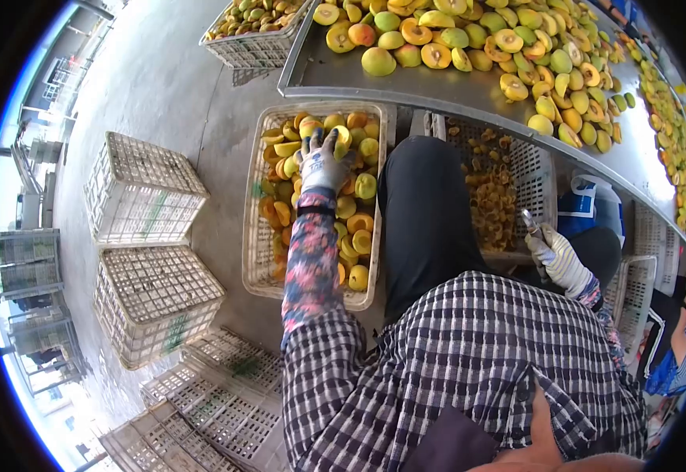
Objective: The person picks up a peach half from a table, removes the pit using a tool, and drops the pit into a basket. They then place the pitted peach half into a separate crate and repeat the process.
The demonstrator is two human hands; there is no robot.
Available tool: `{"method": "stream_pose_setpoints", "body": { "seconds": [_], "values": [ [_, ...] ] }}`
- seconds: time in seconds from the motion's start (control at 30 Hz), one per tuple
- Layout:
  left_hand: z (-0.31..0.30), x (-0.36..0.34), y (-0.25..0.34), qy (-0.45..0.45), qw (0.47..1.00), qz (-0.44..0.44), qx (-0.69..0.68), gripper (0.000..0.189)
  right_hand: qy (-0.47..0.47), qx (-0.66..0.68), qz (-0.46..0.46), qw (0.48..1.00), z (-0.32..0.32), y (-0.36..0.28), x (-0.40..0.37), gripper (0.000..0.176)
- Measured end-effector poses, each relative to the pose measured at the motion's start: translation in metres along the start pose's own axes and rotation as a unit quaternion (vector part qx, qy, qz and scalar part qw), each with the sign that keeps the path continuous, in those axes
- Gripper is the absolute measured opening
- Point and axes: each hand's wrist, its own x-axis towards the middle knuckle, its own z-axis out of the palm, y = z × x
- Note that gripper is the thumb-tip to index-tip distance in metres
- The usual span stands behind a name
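My left hand (321, 167), in a white and grey glove, reaches into a plastic crate (252, 197) of peaches, whole and halved. Its fingers are spread over the fruit near a peach (309, 126) and a cut yellow half (343, 140); nothing looks firmly gripped. My right hand (557, 258), in a striped glove, is closed round a small tool with a shiny metal tip (529, 220); its exact kind is hard to make out. That hand hovers beside a lower crate (538, 185) holding brownish pits or scraps.
A metal table (335, 75) bears many whole and halved peaches. Another full crate (256, 51) stands beyond. Upturned crates (150, 189) and stacked crates (225, 393) stand at the left. A blue and white bag (591, 206) hangs at the right, with another person's arm near the edge.
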Motion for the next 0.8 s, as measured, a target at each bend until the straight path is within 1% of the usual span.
{"method": "stream_pose_setpoints", "body": {
  "seconds": [0.03, 0.07, 0.1, 0.13, 0.17, 0.2, 0.27, 0.33, 0.37, 0.4, 0.43, 0.47, 0.5, 0.53, 0.57, 0.6, 0.67, 0.7, 0.73, 0.8],
  "values": [
    [0.018, 0.015, 0.000, -0.060, 0.996, -0.070, 0.003, 0.069, 0.002, -0.018, -0.006, 1.000, 0.000, 0.002, 0.001, 0.021],
    [0.021, 0.018, 0.007, -0.097, 0.990, -0.102, 0.024, 0.070, 0.004, -0.037, -0.010, 0.999, -0.001, 0.001, 0.001, 0.021],
    [0.015, 0.019, 0.013, -0.123, 0.986, -0.110, 0.024, 0.069, 0.005, -0.058, -0.013, 0.998, -0.001, -0.001, 0.001, 0.021],
    [0.009, 0.020, 0.020, -0.149, 0.982, -0.118, 0.023, 0.069, 0.012, -0.046, -0.007, 0.999, 0.000, -0.003, 0.000, 0.020],
    [0.023, 0.022, 0.005, -0.176, 0.978, -0.113, 0.000, 0.068, 0.014, -0.039, 0.015, 0.999, -0.002, -0.007, -0.002, 0.019],
    [0.021, 0.013, 0.000, -0.184, 0.978, -0.097, 0.006, 0.068, 0.014, -0.028, 0.039, 0.999, 0.000, -0.015, -0.008, 0.019],
    [0.017, -0.008, -0.011, -0.259, 0.957, -0.130, -0.023, 0.067, 0.032, -0.010, 0.045, 0.998, 0.000, -0.013, -0.010, 0.020],
    [-0.011, -0.059, -0.008, -0.234, 0.964, -0.124, 0.005, 0.056, 0.038, 0.014, 0.053, 0.998, -0.002, -0.003, -0.012, 0.020],
    [-0.002, -0.077, -0.019, -0.236, 0.965, -0.088, 0.074, 0.058, 0.035, 0.028, 0.056, 0.997, -0.004, 0.004, -0.011, 0.019],
    [-0.016, -0.093, -0.016, -0.278, 0.948, -0.054, 0.146, 0.069, 0.032, 0.041, 0.061, 0.997, -0.002, 0.005, -0.011, 0.019],
    [-0.007, -0.113, -0.029, -0.252, 0.960, -0.064, 0.101, 0.068, 0.021, 0.043, 0.079, 0.996, -0.002, 0.004, -0.012, 0.020],
    [0.002, -0.127, -0.045, -0.222, 0.971, -0.074, 0.056, 0.067, 0.017, 0.036, 0.075, 0.996, 0.000, 0.005, -0.010, 0.020],
    [-0.006, -0.128, -0.054, -0.323, 0.933, -0.140, 0.073, 0.066, 0.015, 0.028, 0.071, 0.997, 0.001, 0.006, -0.008, 0.019],
    [0.009, -0.152, -0.077, -0.296, 0.936, -0.102, 0.162, 0.067, 0.013, 0.017, 0.063, 0.998, 0.001, 0.006, -0.006, 0.019],
    [0.022, -0.181, -0.107, -0.310, 0.932, -0.111, 0.153, 0.069, 0.012, 0.010, 0.053, 0.998, -0.001, 0.006, -0.003, 0.019],
    [0.026, -0.195, -0.131, -0.324, 0.928, -0.117, 0.144, 0.071, 0.015, 0.005, 0.044, 0.999, -0.005, 0.009, -0.001, 0.019],
    [0.003, -0.190, -0.156, -0.439, 0.879, -0.172, 0.075, 0.069, 0.020, 0.002, 0.037, 0.999, -0.003, 0.017, -0.003, 0.020],
    [-0.009, -0.195, -0.160, -0.494, 0.844, -0.205, 0.037, 0.068, 0.013, 0.022, 0.097, 0.995, -0.003, 0.010, -0.004, 0.018],
    [-0.040, -0.184, -0.138, -0.475, 0.857, -0.197, 0.027, 0.059, 0.012, 0.019, 0.094, 0.995, -0.002, 0.015, -0.001, 0.018],
    [-0.045, -0.148, -0.138, -0.451, 0.861, -0.232, 0.042, 0.056, 0.018, 0.010, 0.088, 0.996, -0.003, 0.029, 0.000, 0.019]
  ]
}}
